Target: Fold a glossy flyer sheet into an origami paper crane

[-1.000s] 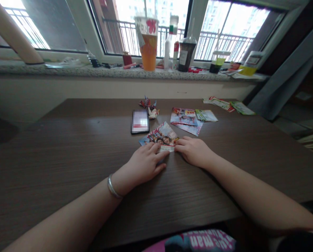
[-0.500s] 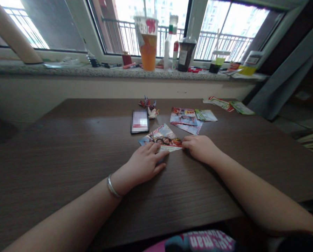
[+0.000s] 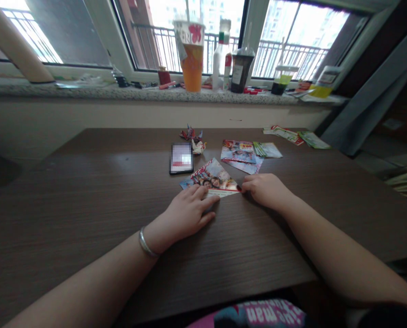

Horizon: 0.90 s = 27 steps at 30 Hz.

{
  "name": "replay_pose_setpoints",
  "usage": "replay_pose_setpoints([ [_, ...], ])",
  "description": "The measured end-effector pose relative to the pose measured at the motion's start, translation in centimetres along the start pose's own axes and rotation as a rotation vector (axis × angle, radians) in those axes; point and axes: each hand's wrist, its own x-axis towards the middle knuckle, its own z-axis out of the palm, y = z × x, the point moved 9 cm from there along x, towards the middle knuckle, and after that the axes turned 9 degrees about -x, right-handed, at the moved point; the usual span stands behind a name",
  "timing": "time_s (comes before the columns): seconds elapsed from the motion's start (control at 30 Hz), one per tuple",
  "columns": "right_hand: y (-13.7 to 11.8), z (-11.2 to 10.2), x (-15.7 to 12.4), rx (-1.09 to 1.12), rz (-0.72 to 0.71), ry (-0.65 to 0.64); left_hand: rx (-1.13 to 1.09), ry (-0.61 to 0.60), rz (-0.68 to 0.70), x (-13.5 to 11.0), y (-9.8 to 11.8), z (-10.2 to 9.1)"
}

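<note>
A sheet of glossy printed paper (image 3: pixel 219 175), folded into a triangle-like shape, lies on the table in front of me. Its print shows a group of people, and a white strip runs along the near edge. My left hand (image 3: pixel 190 209), with a silver bangle at the wrist, rests flat on the near left part, fingers stretched out. At the right corner, my right hand (image 3: pixel 267 189) has its fingers curled and pinched together on the paper's tip. Behind the sheet are a phone (image 3: pixel 181 158) with a blurred screen, a white folded paper figure (image 3: pixel 198 147) and a red-blue one (image 3: pixel 190 133).
More printed sheets (image 3: pixel 237 151) and a green-white stack (image 3: pixel 269 150) lie to the right on the brown table (image 3: pixel 87 205). Further strips (image 3: pixel 288 135) are near its back edge. Along the windowsill (image 3: pixel 138 93) stand an orange drink cup (image 3: pixel 192 64), bottles and other cups.
My right hand has shifted slightly to the right and away from me at the corner. A bit more of the paper's top and right corner shows. The left hand is almost still.
</note>
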Motion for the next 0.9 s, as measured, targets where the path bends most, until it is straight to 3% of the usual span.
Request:
replay_pose_setpoints([
  [0.4, 0.1, 0.0, -0.3, -0.011, 0.003, -0.016, 0.005, -0.008, 0.015, 0.1, 0.0, 0.0],
  [0.63, 1.5, 0.0, -0.3, -0.055, 0.150, 0.002, -0.006, -0.008, 0.015, 0.0, 0.1, -0.1],
  [0.7, 1.0, -0.6, -0.3, 0.048, 0.114, 0.071, -0.011, -0.003, 0.014, 0.0, 0.1, -0.2],
  [0.9, -3.0, -2.1, -0.4, 0.325, -0.186, 0.282, 0.011, 0.019, 0.023, 0.0, 0.2, -0.3],
])
